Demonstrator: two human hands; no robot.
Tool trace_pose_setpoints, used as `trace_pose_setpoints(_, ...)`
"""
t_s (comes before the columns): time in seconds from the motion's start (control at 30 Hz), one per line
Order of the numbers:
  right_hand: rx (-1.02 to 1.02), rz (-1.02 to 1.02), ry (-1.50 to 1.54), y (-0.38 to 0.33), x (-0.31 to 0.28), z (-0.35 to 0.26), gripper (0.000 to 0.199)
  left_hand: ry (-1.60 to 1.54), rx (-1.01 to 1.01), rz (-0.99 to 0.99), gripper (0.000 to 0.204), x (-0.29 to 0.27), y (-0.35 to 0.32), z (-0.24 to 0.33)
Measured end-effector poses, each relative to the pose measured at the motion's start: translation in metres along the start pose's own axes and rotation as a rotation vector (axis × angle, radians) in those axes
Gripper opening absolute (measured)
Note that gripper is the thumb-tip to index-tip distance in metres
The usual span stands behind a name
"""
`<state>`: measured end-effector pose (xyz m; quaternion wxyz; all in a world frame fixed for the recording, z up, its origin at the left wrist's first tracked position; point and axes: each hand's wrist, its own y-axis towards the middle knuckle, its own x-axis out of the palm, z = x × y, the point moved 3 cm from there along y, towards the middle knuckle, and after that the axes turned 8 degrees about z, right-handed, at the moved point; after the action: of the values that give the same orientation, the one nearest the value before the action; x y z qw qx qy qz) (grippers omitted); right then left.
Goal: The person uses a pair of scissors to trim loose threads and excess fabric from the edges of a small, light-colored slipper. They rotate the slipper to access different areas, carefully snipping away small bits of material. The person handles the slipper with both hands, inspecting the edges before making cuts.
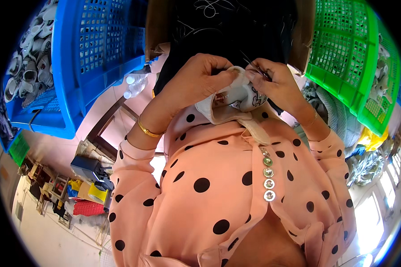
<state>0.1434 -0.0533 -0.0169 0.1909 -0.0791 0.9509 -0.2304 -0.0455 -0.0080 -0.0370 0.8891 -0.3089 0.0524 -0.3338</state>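
Note:
A small white fabric shoe [229,104] with printed figures is held up in front of my chest, its opening turned towards me. My left hand [202,82] is closed, with thumb and fingers pinching the shoe's upper edge. On the other side, my right hand [278,82] is closed around a pair of small dark metal thread snips [265,75]. Thin blades stick out past its fingers, pointing up and left. The right fingertips also touch the shoe's rim. A pale strap or tongue hangs from the shoe over my spotted shirt.
At the left stands a blue plastic crate [98,44], beside another holding many small shoes [29,73]. Green crates [343,53] stand at the right. Dark cloth with loose white threads [211,8] covers my lap. Clear plastic bottles [136,84] are near the blue crate.

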Motion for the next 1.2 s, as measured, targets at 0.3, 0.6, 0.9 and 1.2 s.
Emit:
trace_pose_setpoints(0.3,-0.781,0.259,-0.88,-0.018,-0.021,-0.026,0.048,-0.32,-0.174,0.083,0.023,0.004,-0.02,0.001)
trace_pose_setpoints(0.6,-0.886,0.26,-1.051,-0.02,-0.019,-0.034,0.047,-0.406,-0.136,0.079,0.023,0.005,-0.023,-0.006)
trace_pose_setpoints(0.9,-0.837,0.277,-0.984,-0.022,-0.017,-0.028,0.046,-0.45,-0.142,0.064,0.022,0.006,-0.024,-0.006)
trace_pose_setpoints(1.2,-0.929,0.145,-0.896,-0.017,-0.017,-0.025,0.046,-0.443,-0.142,0.059,0.021,0.007,-0.024,-0.009)
